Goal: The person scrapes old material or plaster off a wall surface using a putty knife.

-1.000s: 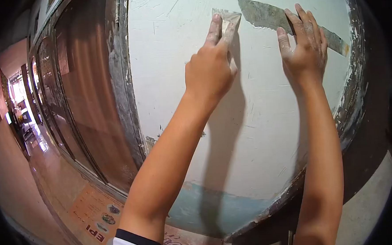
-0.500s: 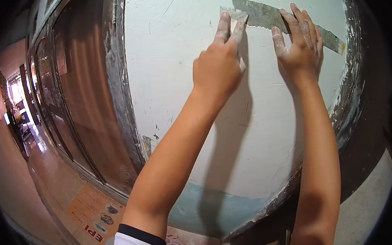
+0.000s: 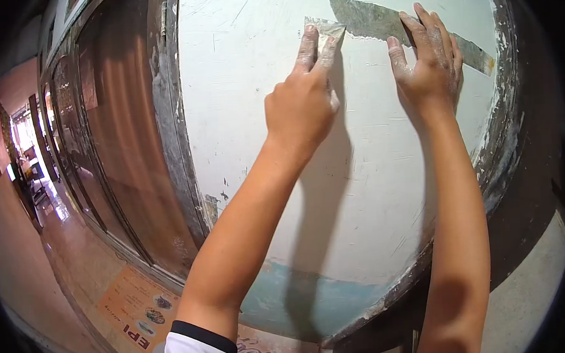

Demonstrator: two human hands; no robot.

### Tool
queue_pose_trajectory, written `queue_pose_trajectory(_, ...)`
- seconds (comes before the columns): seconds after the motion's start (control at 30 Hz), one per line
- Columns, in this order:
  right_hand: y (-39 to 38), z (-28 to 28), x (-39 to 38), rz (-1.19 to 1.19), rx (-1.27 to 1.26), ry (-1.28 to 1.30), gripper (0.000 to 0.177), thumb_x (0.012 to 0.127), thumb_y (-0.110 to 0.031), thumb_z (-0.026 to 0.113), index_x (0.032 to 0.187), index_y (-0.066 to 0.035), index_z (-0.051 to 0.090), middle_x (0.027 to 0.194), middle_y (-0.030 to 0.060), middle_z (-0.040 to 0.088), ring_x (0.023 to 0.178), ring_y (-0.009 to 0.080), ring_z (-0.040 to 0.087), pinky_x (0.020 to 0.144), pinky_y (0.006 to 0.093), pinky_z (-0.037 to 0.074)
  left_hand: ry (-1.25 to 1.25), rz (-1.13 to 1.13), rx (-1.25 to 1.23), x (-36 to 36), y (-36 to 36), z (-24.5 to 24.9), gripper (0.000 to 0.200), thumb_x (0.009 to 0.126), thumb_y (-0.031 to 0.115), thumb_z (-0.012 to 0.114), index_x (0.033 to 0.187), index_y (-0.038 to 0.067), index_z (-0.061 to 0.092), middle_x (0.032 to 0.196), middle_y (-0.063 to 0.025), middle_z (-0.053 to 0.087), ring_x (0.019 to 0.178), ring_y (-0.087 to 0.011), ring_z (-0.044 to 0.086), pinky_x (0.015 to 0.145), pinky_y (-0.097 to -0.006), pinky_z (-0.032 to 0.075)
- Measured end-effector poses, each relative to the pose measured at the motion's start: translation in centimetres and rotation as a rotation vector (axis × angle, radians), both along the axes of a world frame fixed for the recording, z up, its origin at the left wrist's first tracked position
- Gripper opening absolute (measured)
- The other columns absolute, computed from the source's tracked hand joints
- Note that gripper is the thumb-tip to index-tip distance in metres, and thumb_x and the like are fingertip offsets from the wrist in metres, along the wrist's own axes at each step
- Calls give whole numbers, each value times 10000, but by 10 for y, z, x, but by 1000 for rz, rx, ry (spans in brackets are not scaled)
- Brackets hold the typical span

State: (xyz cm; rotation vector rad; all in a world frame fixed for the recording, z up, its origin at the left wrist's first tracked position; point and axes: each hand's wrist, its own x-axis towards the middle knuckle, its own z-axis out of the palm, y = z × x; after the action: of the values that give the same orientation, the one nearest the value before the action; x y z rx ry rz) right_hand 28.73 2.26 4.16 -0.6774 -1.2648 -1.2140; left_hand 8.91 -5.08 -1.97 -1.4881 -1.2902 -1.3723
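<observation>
My left hand [image 3: 301, 105] has its grip closed on a small scraper [image 3: 327, 27]: the lower fingers are curled round the handle, which is hidden inside the fist, and two fingers are stretched out along the back of the blade, pressing it flat against the white wall [image 3: 359, 185]. The scraper's blade shows just above those fingertips, dusty with filler. Right beside it, on the far side from my left grip, lies the pointed end of a long blade [image 3: 363, 17], which slants down across the wall and passes under my right hand [image 3: 426, 60]. That hand's grip is open, fingers spread and laid flat over the long blade, thumb on the wall just below its edge, so it pins the blade rather than clasping it. Both hands are white with powder. Well below the grips the wall carries a teal patch [image 3: 301, 297], and beyond my left arm runs a worn door frame [image 3: 171, 131].
</observation>
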Motion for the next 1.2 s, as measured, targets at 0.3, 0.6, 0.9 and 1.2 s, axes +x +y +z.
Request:
queue_pose_trajectory(0.3,-4,-1,1,57,-20,-11,461,993,-454,632,1412,-262,644,1589,-10,532,1515,248,421,1272,507,252,-27,44,-21,-9,-10,25,606,924,91,544,1517,211,576,1625,-59,497,982,-421,745,861,-509,610)
queue_pose_trajectory(0.6,-3,-2,-2,10,-3,3,443,1030,-414,606,1449,-273,620,1605,-34,516,1523,234,416,1280,479,257,-15,42,-85,-21,-3,-26,717,868,4,566,1560,188,524,1676,-153,397,808,-418,756,684,-465,633)
queue_pose_trajectory(0.9,-4,-2,-3,11,-13,9,440,1029,-413,608,1442,-261,622,1608,-25,513,1530,234,401,1277,485,255,-35,41,-76,-29,-5,-10,634,944,34,529,1561,182,513,1664,-179,403,901,-447,750,775,-503,634)
queue_pose_trajectory(1.2,-4,-3,-4,-22,-12,21,433,1029,-416,614,1435,-267,627,1604,-40,518,1527,227,409,1279,487,260,4,-6,13,-40,2,45,733,846,-20,582,1556,143,501,1625,-231,439,959,-465,743,841,-521,632)
